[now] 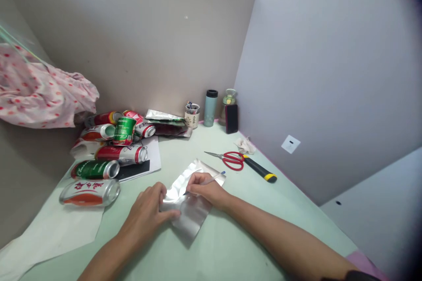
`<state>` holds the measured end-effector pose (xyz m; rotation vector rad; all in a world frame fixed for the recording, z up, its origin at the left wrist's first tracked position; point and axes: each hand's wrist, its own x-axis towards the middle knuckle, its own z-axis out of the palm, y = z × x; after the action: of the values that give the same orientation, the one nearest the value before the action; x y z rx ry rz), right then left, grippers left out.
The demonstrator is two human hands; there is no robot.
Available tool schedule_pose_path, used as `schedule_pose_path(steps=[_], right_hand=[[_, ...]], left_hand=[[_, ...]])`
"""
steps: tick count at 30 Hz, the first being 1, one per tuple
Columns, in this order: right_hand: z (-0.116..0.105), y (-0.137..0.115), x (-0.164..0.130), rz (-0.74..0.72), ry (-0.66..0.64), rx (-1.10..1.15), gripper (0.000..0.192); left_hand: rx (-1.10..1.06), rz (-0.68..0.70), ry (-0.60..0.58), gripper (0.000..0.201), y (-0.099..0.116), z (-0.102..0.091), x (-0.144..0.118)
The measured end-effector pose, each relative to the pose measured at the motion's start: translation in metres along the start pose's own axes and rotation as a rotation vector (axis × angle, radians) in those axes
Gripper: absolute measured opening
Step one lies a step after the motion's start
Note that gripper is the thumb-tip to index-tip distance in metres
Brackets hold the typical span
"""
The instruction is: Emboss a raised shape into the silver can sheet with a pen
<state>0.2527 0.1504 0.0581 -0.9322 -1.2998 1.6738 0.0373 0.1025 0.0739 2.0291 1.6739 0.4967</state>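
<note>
One flattened metal sheet [189,204] lies near the table's [231,246] front edge; left hand [148,210] presses it flat, fingers spread, right hand [206,189] pinches a pen [211,180] tip-down on it. Looks like marking underway; scissors [229,159] unused, whole cans [108,149] at back-left uncut

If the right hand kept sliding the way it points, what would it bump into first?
The right hand, holding a pen, points left across the shiny metal sheet. It would probably first meet the left hand pressing on the sheet, though depth is unclear.
</note>
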Motion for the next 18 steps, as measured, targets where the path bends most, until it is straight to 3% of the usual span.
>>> schedule_pose_path(steps=[6,18], right_hand=[[0.0,-0.003,0.0,0.001,0.01,-0.04,0.02],[-0.002,-0.005,-0.002,0.051,-0.02,-0.136,0.012]], left_hand=[[0.076,-0.039,-0.043,0.041,0.005,0.011,0.002],[0.015,-0.038,-0.082,0.047,-0.008,0.018,0.005]])
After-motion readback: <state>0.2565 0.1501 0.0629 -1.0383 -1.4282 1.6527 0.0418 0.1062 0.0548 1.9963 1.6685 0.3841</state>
